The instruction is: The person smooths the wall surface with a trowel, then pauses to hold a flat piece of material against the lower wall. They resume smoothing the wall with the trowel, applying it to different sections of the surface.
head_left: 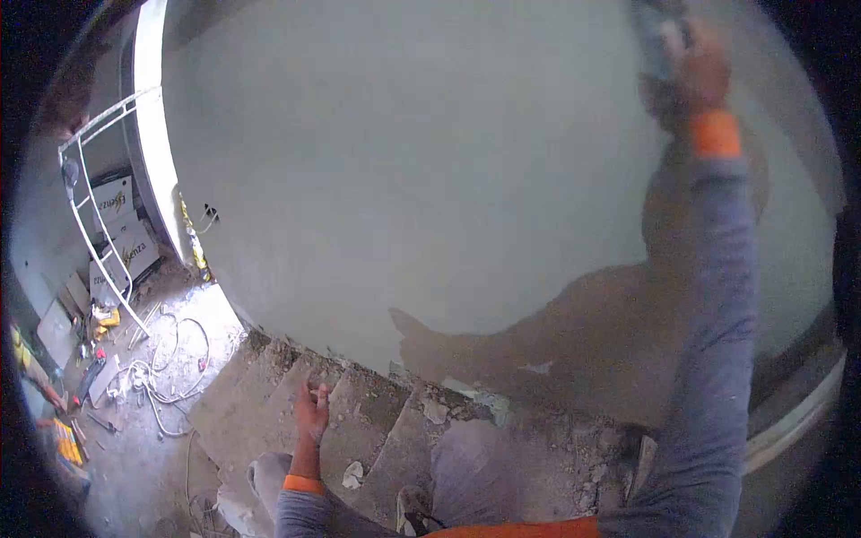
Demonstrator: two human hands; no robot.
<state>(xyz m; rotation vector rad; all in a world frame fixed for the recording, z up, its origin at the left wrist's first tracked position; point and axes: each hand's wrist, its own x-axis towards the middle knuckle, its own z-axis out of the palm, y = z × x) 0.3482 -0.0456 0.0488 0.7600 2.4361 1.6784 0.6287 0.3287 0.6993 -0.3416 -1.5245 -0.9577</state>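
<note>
While your right hand [695,67] clamps a blurred grey tool [653,36] against the smooth pale-grey plastered wall [404,152], smoothing appears underway. Your left hand [312,412] hangs empty, fingers loosely curled. Next pass likely needs steady footing on the rough concrete stairs [377,430].

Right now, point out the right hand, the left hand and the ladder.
right hand [698,67], head view, on the blurred back of the hand raised against the wall.
left hand [312,412], head view, on the back of the hand.
ladder [94,211], head view, on a white rung.

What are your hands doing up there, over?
Right hand raised against the smooth grey plastered wall, gripping a blurred tool. Left hand hangs loose, empty. Rubble-strewn bare concrete stairs underfoot.
</note>
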